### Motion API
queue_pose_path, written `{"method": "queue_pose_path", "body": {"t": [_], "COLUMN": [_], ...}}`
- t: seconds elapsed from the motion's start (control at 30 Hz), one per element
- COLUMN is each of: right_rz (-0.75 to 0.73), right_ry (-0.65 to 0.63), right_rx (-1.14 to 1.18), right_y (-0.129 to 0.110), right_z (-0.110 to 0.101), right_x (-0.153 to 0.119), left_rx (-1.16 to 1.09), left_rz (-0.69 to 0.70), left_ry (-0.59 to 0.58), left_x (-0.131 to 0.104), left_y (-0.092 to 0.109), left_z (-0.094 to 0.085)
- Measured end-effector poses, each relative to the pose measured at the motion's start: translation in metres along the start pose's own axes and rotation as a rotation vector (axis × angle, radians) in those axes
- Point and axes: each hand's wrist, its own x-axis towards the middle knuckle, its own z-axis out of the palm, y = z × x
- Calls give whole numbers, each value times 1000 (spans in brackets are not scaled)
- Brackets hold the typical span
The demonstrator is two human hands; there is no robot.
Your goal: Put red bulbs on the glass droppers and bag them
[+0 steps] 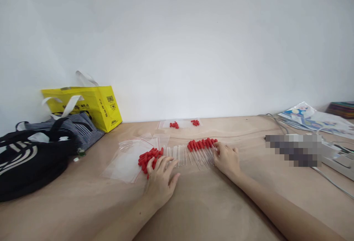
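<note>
A loose pile of red rubber bulbs lies partly on a clear zip bag. My left hand rests at the pile's near right edge, fingers apart, with nothing visibly held. To its right, bare glass tubes lie side by side in a row. Several glass droppers with red bulbs continue that row, bulbs pointing away from me. At the row's right end my right hand has its thumb and fingertips closed on the last dropper; the fingers hide part of it.
Behind the row lies a flat clear bag with red bulbs and tubes. A yellow bag, a striped bag and a black bag stand left. A power strip, cables and printed sheets lie right.
</note>
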Motion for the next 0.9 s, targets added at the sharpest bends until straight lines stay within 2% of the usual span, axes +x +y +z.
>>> {"method": "queue_pose_path", "body": {"t": [0.2, 0.5, 0.6, 0.73, 0.8, 0.9], "right_rz": [117, 129, 93, -42, -115, -163], "right_ry": [-116, -173, -122, -39, -39, -106], "right_rx": [-49, -28, -22, 41, 78, 69], "right_y": [-9, -15, -16, -27, -40, -61], "right_z": [-1, -1, -2, -5, -7, -8], "right_x": [5, 7, 6, 3, 1, -1], "left_rx": [135, 233, 244, 273, 304, 346], "left_rz": [-139, -279, -305, -273, -230, -167], "left_ry": [-51, -125, -162, -201, -205, -205], "left_x": [3, 14, 15, 15, 14, 12], "left_y": [-18, -36, -39, -40, -41, -42], "left_z": [-8, -25, -28, -29, -29, -26]}}
